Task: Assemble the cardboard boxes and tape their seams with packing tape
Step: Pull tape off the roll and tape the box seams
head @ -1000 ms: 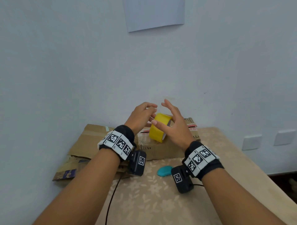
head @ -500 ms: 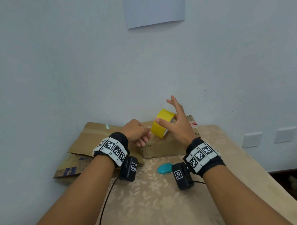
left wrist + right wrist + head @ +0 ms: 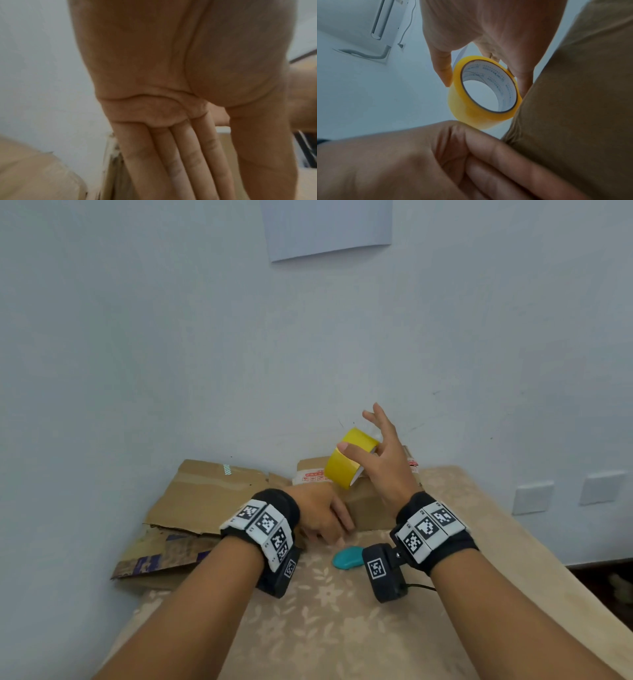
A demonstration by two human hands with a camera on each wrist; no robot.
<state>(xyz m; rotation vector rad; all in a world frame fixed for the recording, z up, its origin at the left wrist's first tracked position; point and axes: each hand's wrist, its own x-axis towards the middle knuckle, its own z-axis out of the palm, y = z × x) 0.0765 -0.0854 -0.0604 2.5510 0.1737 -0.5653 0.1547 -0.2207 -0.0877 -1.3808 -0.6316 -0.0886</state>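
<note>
The yellow tape roll (image 3: 350, 457) is held on edge above the small cardboard box (image 3: 366, 505), pinched by the right hand (image 3: 387, 467), its core axis running from 5 toward 11 o'clock. At 7 o'clock, nearer the box's front, the left hand (image 3: 322, 517) lies relaxed, holding nothing.

I see a table (image 3: 342, 628) covered with a beige cloth printed with pale flowers, pushed against a pale blue wall (image 3: 171, 354). A small teal object (image 3: 347, 557) lies on the cloth; I cannot tell what it is. A pale sheet of paper (image 3: 329, 227) hangs high on the wall. Two white wall plates (image 3: 532, 497) sit low at the right.
</note>
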